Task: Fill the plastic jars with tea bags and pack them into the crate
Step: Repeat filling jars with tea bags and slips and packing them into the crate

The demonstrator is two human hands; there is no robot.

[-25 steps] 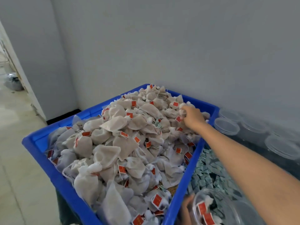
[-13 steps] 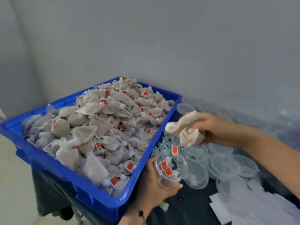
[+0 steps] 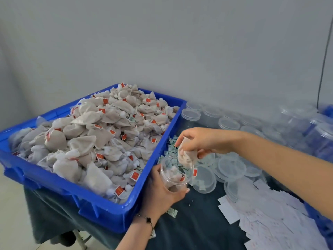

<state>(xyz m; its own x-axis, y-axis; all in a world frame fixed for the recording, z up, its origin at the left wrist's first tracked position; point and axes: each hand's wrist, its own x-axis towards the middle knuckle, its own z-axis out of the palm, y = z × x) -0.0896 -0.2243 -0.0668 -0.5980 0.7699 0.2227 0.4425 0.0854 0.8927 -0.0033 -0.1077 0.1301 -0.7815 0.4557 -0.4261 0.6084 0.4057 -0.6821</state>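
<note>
A blue crate (image 3: pixel 100 208) on the left is heaped with beige tea bags (image 3: pixel 100 134) bearing red tags. My left hand (image 3: pixel 160 192) grips a clear plastic jar (image 3: pixel 173 175) just right of the crate's near corner; a few tea bags lie inside it. My right hand (image 3: pixel 200 141) pinches a bunch of tea bags (image 3: pixel 187 157) directly above the jar's mouth, their lower ends and a red tag hanging at the rim.
Clear lids (image 3: pixel 230 168) lie scattered on the dark tablecloth (image 3: pixel 194 224) right of the jar. Empty jars (image 3: pixel 228 123) stand along the wall behind. Small green packets (image 3: pixel 171 147) sit beside the crate. White paper slips (image 3: pixel 266 219) cover the near right.
My right hand took tea bags from the crate's far side and carried them right and down over the jar. The view swung right, showing the lids and slips.
</note>
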